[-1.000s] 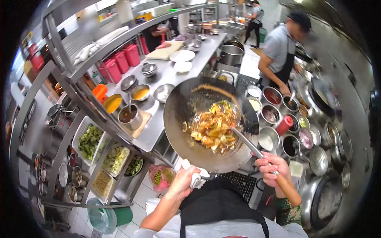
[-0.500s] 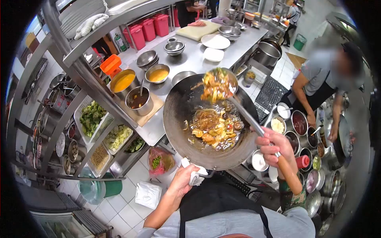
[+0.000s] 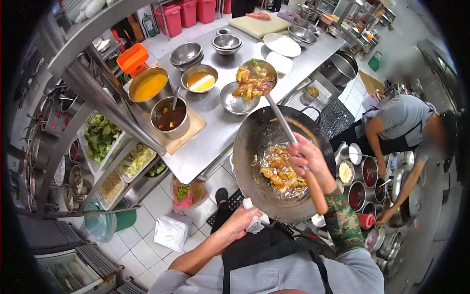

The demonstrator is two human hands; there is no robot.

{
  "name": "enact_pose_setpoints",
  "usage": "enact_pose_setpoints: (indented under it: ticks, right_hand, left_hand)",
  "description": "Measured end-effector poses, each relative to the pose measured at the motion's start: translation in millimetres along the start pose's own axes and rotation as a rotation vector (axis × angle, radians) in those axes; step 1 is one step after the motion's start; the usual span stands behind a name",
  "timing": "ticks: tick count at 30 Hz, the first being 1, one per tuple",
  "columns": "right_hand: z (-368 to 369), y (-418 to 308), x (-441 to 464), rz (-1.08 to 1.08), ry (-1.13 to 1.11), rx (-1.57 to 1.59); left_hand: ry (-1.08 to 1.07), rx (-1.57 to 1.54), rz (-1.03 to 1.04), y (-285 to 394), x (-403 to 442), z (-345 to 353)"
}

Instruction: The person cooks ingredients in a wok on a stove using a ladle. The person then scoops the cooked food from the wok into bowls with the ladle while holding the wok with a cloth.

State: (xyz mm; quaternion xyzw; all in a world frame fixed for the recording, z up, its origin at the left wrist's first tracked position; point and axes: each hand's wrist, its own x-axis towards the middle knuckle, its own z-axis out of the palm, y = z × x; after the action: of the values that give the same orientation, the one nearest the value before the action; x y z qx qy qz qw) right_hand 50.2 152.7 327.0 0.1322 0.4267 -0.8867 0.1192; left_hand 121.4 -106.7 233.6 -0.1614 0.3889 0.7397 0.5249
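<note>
My right hand [image 3: 309, 156] grips the wooden-ended handle of a long metal ladle [image 3: 280, 115]. Its bowl, heaped with saucy stir-fried food [image 3: 252, 81], hangs over the near rim of an empty-looking steel bowl [image 3: 235, 100] on the counter. Below my right arm is a large dark wok [image 3: 249, 161], with more glossy brown food [image 3: 281, 171] in its middle. My left hand [image 3: 241, 219] is closed around a folded white cloth [image 3: 256, 223] at the wok's near edge. The wok's handle under the cloth is mostly hidden.
A steel counter [image 3: 198, 137] carries a pot of orange liquid [image 3: 148, 88], a pot of dark sauce [image 3: 169, 117], stacked bowls [image 3: 186, 54] and white plates [image 3: 282, 44]. Vegetable trays [image 3: 100, 137] stand left. At right, a co-worker [image 3: 401, 122] bends over sauce containers [image 3: 357, 193].
The ladle of food has moved left from above the wok to above the steel bowl on the counter. My view has turned, and less food is in the wok.
</note>
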Motion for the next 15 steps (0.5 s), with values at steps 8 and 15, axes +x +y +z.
enact_pose_setpoints:
  ticks: [8, 15]
  right_hand:
    - [-8, 49, 39, -0.01, 0.181, -0.223]
    - [-8, 45, 31, -0.004, 0.235, -0.419]
  left_hand:
    - [-0.089, 0.044, -0.083, 9, 12, -19]
    - [-0.088, 0.043, -0.135, 25, 7, -17]
